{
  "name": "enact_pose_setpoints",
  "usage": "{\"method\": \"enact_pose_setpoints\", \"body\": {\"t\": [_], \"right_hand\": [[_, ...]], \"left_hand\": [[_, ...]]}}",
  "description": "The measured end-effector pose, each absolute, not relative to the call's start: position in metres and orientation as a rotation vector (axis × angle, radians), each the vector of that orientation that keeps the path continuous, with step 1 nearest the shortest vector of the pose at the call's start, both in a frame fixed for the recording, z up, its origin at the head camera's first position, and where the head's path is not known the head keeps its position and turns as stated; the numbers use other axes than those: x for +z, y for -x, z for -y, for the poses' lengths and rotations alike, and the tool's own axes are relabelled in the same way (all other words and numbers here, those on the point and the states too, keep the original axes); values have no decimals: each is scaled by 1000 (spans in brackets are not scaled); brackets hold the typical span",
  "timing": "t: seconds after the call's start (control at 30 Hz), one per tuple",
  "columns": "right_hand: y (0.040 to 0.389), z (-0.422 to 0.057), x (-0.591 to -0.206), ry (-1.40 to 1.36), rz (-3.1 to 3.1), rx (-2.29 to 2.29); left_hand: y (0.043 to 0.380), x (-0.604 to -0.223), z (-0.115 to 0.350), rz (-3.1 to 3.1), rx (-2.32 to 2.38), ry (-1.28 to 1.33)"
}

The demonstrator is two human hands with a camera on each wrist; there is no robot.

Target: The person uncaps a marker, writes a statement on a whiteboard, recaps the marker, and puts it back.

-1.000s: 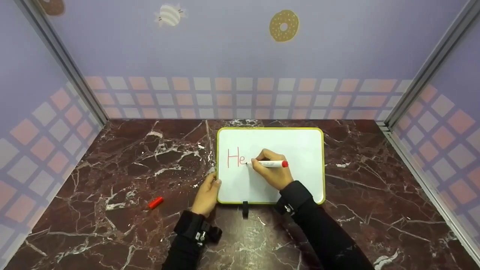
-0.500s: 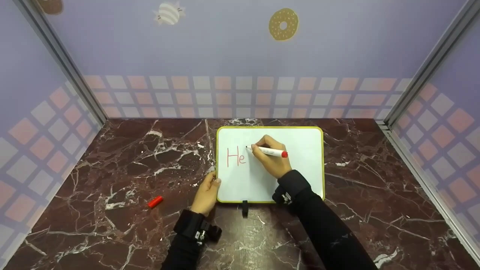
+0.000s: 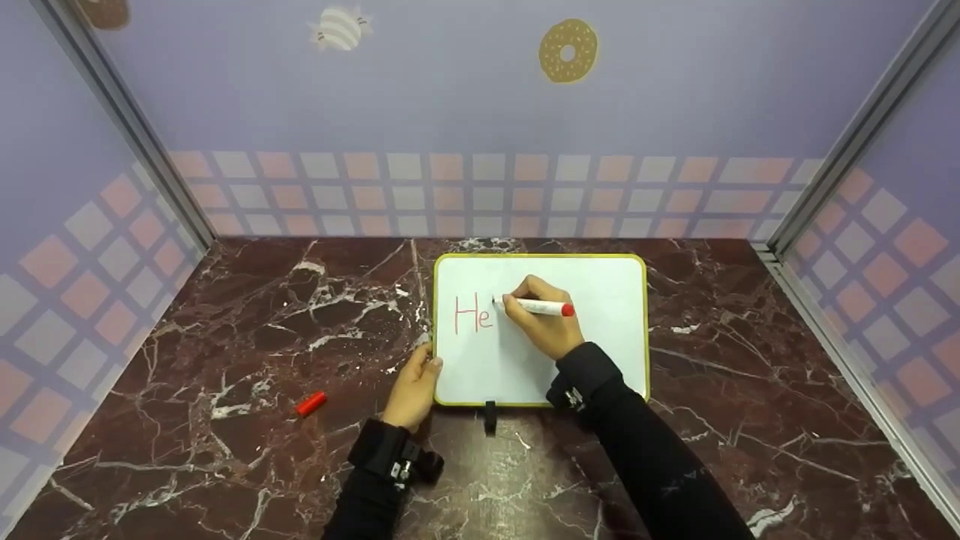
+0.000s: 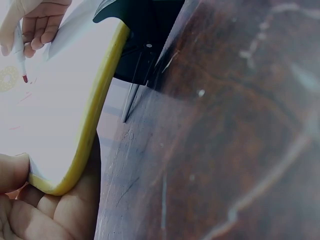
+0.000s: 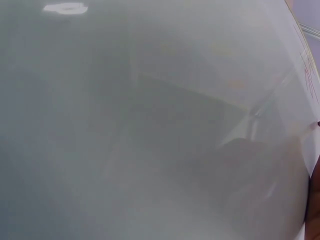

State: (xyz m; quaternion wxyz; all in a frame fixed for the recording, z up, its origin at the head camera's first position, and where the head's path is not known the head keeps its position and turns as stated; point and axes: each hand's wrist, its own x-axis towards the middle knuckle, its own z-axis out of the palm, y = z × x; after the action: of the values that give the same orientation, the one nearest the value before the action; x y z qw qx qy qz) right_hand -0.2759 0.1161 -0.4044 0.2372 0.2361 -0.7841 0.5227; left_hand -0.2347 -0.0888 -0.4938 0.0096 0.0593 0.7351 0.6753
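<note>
The marker (image 3: 546, 307), pinched in my right hand (image 3: 549, 326), points crosswise toward the left edge of the whiteboard (image 3: 613, 322) (my left hand (image 3: 412, 388) grips it near the lower corner).

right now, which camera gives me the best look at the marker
The head view: it shows the marker from dark tip to red end, held in the right hand. The left wrist view shows it partly, at upper left. The right wrist view catches only what looks like its tip, at the right edge.
</note>
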Motion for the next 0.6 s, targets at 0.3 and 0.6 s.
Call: {"method": "enact_pose_setpoints", "body": {"t": [0.3, 0.6], "right_hand": [[271, -119, -408, -654, 2212, 1423], [263, -122, -408, -658, 2308, 1442]], "left_hand": [[234, -491, 88, -2304, 2090, -138], [234, -492, 89, -2290, 2098, -210]]}}
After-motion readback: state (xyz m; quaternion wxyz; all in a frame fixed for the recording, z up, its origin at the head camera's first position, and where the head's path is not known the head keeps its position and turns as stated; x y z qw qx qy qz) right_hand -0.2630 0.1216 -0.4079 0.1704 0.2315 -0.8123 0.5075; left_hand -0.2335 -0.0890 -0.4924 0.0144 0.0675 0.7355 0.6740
